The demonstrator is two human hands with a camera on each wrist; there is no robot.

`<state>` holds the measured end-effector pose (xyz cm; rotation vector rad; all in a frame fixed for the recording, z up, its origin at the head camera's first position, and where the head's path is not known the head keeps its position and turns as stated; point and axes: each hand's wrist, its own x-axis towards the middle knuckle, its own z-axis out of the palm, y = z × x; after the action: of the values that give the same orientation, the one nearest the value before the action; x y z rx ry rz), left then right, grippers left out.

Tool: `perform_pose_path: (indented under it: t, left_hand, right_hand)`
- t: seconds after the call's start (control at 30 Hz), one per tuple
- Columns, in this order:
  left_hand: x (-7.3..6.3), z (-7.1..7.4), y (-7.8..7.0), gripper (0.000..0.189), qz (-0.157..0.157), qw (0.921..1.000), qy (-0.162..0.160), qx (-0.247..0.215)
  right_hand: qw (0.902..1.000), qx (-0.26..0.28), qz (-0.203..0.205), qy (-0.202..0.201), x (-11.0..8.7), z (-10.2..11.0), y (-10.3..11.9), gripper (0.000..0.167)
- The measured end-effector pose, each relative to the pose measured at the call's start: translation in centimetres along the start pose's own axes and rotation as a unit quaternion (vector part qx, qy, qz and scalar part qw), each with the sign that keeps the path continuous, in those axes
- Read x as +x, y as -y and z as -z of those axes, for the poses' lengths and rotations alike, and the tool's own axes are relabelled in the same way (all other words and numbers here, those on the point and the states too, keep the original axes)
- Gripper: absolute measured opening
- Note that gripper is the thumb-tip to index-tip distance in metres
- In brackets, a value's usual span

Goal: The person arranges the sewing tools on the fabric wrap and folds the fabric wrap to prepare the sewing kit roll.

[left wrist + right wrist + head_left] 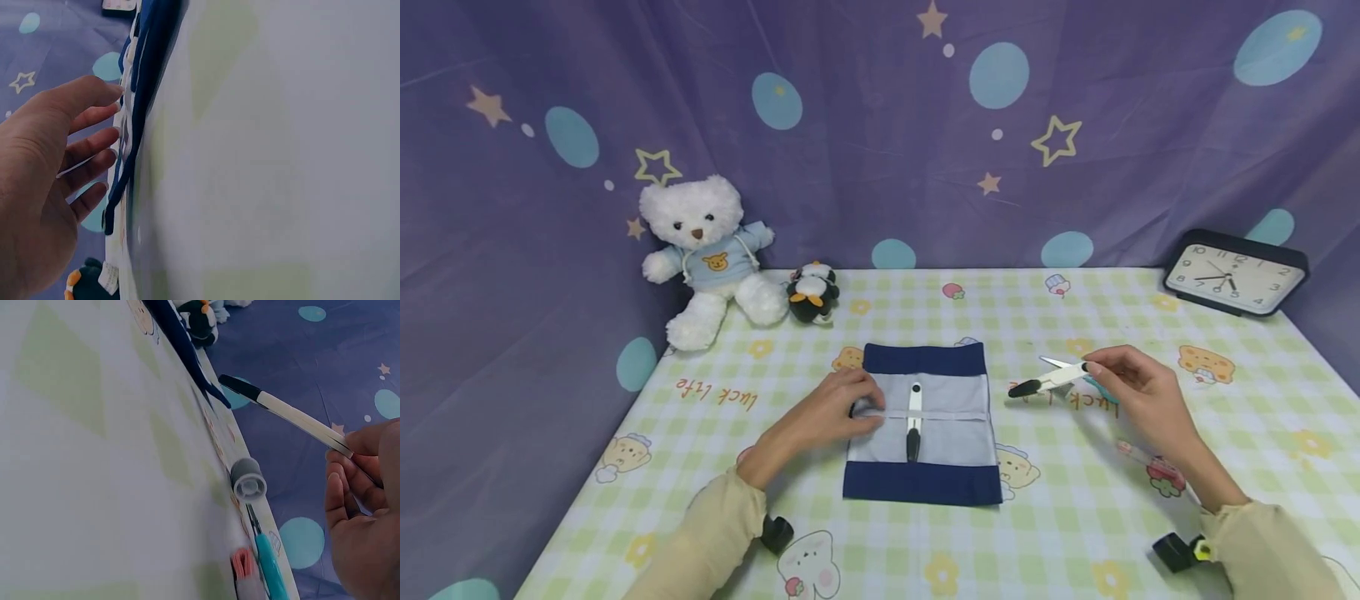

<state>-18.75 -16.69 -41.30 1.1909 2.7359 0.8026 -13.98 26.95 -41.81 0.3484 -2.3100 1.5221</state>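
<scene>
Where the right hand [1144, 393] is: right of the cloth case [917, 485], fingers clamped on one end of a white tool [1060, 379], its black tip pointing left.
Left hand [833, 410]: at the case's left edge, thumb and fingers apart; whether they touch it, I cannot tell.
Cloth case: spread on the tabletop [1045, 542], a similar tool [913, 435] on its grey middle, black end near.
Far left: white bear [713, 271].
Far right: clock [1234, 275].

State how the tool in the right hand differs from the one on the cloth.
The right hand pinches the held tool; the other tool lies on the cloth. The held tool's black end points left; the other tool's points toward the person. Both are white and black.
</scene>
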Motion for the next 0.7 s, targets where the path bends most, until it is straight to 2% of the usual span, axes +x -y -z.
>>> perform_pose_path:
  t: [0.2, 0.43, 0.7]
  left_hand:
    - [0.7, -0.6, -0.1, 0.014, -0.017, 0.9996, -0.006, 0.024]
    - [0.9, -1.1, 0.1, 0.013, -0.018, 0.9991, -0.004, 0.038]
    - [0.9, -1.1, -0.1, 0.009, -0.024, 0.9989, -0.006, 0.04]
  right_hand:
    - [0.999, 0.041, 0.008, 0.013, 1.1, -1.6, 0.3, 0.015]
    - [0.9937, 0.104, 0.024, 0.035, 2.7, -4.3, 0.2, 0.013]
    - [0.9894, 0.121, 0.037, 0.071, 4.3, -7.4, 0.5, 0.013]
